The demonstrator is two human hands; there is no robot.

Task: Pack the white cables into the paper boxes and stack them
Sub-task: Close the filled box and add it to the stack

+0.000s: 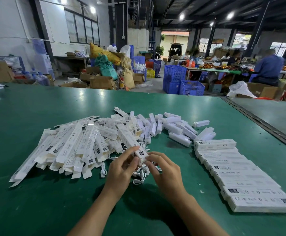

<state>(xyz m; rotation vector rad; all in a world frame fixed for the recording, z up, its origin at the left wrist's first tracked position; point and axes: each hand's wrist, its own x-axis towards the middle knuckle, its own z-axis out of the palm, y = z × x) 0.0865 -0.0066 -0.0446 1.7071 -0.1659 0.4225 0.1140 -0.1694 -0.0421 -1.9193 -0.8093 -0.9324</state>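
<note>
One paper box [128, 138] slants over the table [37, 201], its near end pinched between left hand [122, 169] and right hand [164, 169], likely to tuck the flap. Loose white cables [139, 175] wait beneath it, flat boxes [67, 150] to its left, packed boxes [237, 169] to its right.

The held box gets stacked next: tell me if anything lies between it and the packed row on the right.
Nothing visible does. Between the white paper box in the left hand and right hand and the row of packed white boxes lies only bare green table. Loose white cables lie under the hands.
</note>
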